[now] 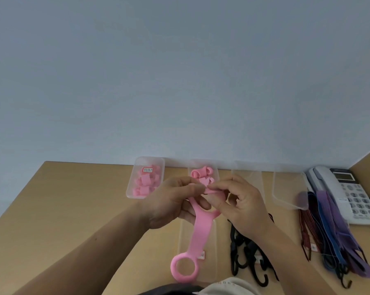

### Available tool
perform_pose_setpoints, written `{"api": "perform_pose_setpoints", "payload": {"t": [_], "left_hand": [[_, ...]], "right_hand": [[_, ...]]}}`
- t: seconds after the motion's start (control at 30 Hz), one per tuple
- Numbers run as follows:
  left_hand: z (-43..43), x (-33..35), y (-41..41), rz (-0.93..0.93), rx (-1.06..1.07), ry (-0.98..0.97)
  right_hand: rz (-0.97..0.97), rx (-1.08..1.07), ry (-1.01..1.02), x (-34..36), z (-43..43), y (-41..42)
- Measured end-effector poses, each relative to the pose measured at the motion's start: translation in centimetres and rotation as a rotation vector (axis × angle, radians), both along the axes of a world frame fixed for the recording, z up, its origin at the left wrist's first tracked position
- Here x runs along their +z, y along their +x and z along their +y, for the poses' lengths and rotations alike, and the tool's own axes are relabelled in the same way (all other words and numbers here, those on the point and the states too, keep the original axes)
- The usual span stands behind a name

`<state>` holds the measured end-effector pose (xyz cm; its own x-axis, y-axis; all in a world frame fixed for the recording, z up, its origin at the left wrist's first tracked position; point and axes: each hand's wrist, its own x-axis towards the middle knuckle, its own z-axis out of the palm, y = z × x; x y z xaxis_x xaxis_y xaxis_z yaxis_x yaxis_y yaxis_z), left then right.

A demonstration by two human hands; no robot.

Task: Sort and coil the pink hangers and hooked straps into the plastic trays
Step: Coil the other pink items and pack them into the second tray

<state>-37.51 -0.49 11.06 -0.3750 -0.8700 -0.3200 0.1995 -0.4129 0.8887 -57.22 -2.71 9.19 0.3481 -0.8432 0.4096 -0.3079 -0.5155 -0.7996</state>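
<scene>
A long pink hanger strap (199, 233) with a ring at its near end hangs above the wooden table (73, 209). My left hand (175, 201) grips its upper part, fingers curled round it. My right hand (241, 201) pinches the strap's top end with thumb and forefinger. A clear tray (130, 188) at the back left holds several coiled pink pieces. A second tray (217, 173) behind my hands holds coiled pink hangers. Black hooked straps (246, 258) lie on the table under my right forearm.
Two clear trays (286, 188) stand at the back right, and another clear tray (214, 252) lies under the hanging strap. Purple, blue and dark red hooked straps (333, 235) lie at the right, beside a white telephone (346, 188). A grey wall rises behind the table.
</scene>
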Motion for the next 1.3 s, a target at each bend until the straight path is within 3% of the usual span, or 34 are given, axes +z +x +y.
{"api": "perform_pose_setpoints", "payload": {"t": [0.13, 0.27, 0.6, 0.77, 0.9, 1.13, 1.3], "left_hand": [[0.4, -0.2, 0.1, -0.048, -0.015, -0.104], [0.7, -0.3, 0.2, -0.178, -0.014, -0.188], [0.9, -0.2, -0.7, -0.183, 0.086, -0.016], [0.7, -0.3, -0.6, -0.179, 0.094, -0.024], [0.7, -0.5, -0.5, -0.203, 0.109, -0.082], [0.5, -0.6, -0.5, -0.364, 0.218, -0.264], [0.4, -0.9, -0.3, -0.383, 0.201, -0.271]], "right_hand": [[-0.040, 0.020, 0.332, 0.7, 0.4, -0.3], [-0.010, 0.057, 0.413, 1.0, 0.7, -0.3], [0.205, -0.073, -0.053, 0.5, 1.5, 0.6], [0.298, -0.096, -0.249, 0.0, 1.5, 0.5], [0.117, -0.072, -0.096, 0.0, 1.4, 0.4], [-0.145, -0.025, 0.406, 0.3, 1.4, 0.6], [-0.073, -0.091, 0.374, 0.2, 1.2, 0.8]]}}
